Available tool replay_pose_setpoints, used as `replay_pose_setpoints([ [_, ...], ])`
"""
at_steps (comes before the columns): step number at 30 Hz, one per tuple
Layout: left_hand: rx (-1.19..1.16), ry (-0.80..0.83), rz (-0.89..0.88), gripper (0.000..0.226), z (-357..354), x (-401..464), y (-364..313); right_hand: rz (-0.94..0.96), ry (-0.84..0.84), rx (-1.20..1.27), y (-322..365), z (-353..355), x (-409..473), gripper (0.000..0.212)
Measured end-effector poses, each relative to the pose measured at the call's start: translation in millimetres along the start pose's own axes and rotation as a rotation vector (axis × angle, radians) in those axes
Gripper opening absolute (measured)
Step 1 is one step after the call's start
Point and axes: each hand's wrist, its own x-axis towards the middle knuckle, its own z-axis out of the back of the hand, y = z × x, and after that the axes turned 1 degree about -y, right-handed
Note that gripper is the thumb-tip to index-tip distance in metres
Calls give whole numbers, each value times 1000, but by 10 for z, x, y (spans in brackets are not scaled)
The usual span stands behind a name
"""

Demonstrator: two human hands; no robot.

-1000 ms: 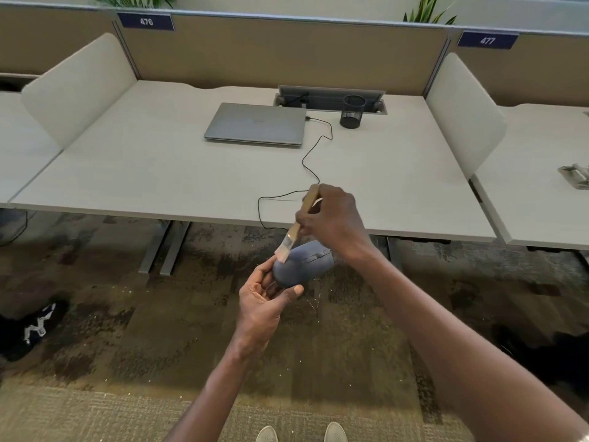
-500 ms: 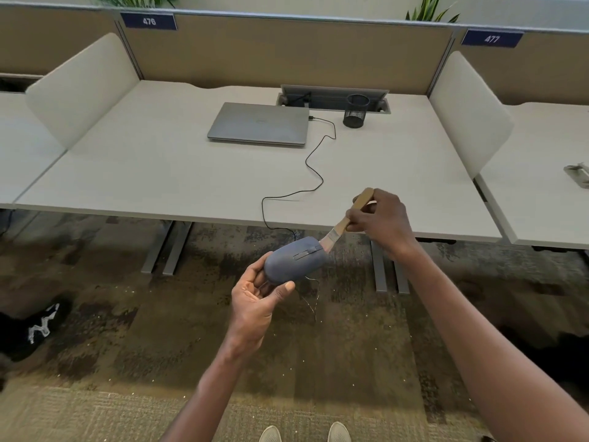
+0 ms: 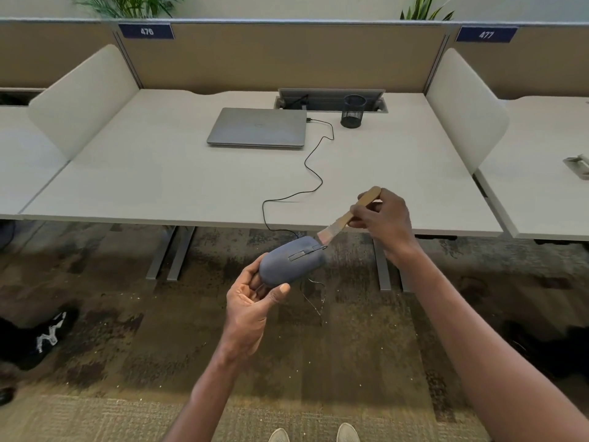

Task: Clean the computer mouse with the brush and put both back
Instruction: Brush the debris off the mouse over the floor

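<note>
A person's left hand (image 3: 251, 301) holds a grey-blue computer mouse (image 3: 291, 260) in the air in front of the desk (image 3: 159, 186), above the carpet, its long axis running from about 8 o'clock to 2 o'clock with the cabled nose toward 2 o'clock. The thumb presses the mouse's near flank and the fingers curl under its rear end. The right hand (image 3: 384, 223), at 2 o'clock from the mouse, grips the wooden handle of a small brush (image 3: 345, 218) with closed fingers; the brush slopes from upper right down to lower left, its bristles touching the mouse's nose. A black cable (image 3: 314, 167) runs from the mouse up over the desk edge to a closed laptop (image 3: 258, 127) at 12 o'clock. Just right of the laptop stands a black mesh pen cup (image 3: 353, 111); its contents cannot be made out.
</note>
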Motion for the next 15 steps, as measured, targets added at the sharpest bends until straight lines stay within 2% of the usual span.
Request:
replay_pose_setpoints([
  [2,-8,0,-1,73,-12,-8,-26,-101,57,86,-62,-54,-13,8],
  [4,-14,0,7,84,-20,-17,-58,-173,53,22,-190,-92,-43,9],
  [6,-18,-3,10,89,-9,-20,-81,-180,-1,-107,-317,-86,-81,9],
  [9,-22,-23,2,77,53,-16,-100,-114,-131,-157,-379,-39,-95,12],
  [12,-11,-23,1,71,96,-8,-98,-97,-177,46,-299,-23,-82,11],
  [15,-15,-16,3,73,94,4,-113,-173,-90,343,-232,-66,-109,6],
])
